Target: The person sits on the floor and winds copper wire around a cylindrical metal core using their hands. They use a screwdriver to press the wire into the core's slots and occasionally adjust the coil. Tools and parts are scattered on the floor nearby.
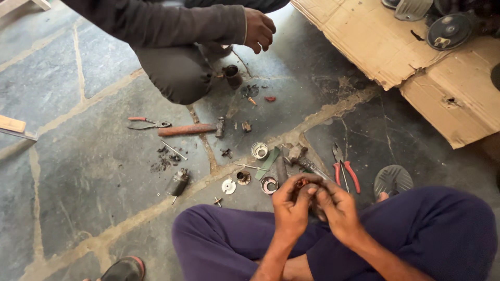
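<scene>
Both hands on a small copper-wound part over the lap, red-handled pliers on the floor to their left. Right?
Not quite. Both hands do hold the small copper-wound part over the lap, but the head view shows the red-handled pliers on the stone floor to their right, not their left.

My left hand (291, 204) and right hand (336, 207) are bare: no gloves, rings or watch, and my forearms carry no sleeves right back from the fingers. Below my fingers I wear loose, deep purple trousers (416, 229), the cloth soft and creased into folds. Dark grime marks my fingertips (311, 190).
</scene>
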